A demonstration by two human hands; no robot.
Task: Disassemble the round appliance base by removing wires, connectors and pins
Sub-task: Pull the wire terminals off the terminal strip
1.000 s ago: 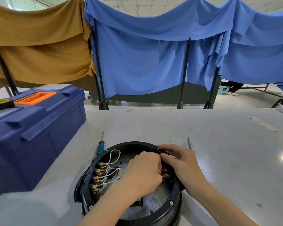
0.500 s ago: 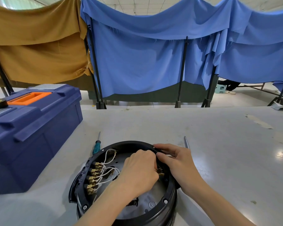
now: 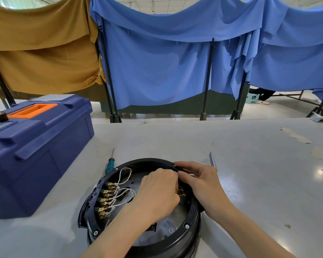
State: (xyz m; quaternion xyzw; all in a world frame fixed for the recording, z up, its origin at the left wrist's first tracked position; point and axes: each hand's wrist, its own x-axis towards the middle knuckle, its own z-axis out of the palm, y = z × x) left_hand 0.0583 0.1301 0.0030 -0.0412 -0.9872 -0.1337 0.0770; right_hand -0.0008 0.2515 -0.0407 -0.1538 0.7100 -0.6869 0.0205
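1. Nearby, at the front edge of the pale grey table (image 3: 250, 174), the round black plastic appliance base (image 3: 175, 237) lies with its open inside facing up.
2. Inside its left wall, a row of brass spade connectors (image 3: 105, 198) is plugged in, and thin white wires (image 3: 123, 194) loop from them toward the middle.
3. The left hand (image 3: 157, 194) reaches into the base from the near side with its fingers curled downward. Its fingertips are hidden, so whether they grasp anything cannot be told.
4. A single brass connector (image 3: 181, 192) shows in the gap between the two hands, just beside the left hand's knuckles.
5. The right hand (image 3: 201, 181) rests on the far right part of the rim. Its fingers are fairly straight and laid along the rim, and its thumb points inward toward the left hand.
6. A teal-handled screwdriver (image 3: 110, 164) lies on the table just behind the base on the left.
7. A slim grey metal shaft (image 3: 212, 160) lies behind the right hand.
8. A dark blue plastic toolbox (image 3: 35, 146) with an orange handle (image 3: 32, 109) stands to the left, well apart from the base.
9. Blue cloth (image 3: 157, 71) and mustard cloth (image 3: 41, 62) hang on black stands behind the table.
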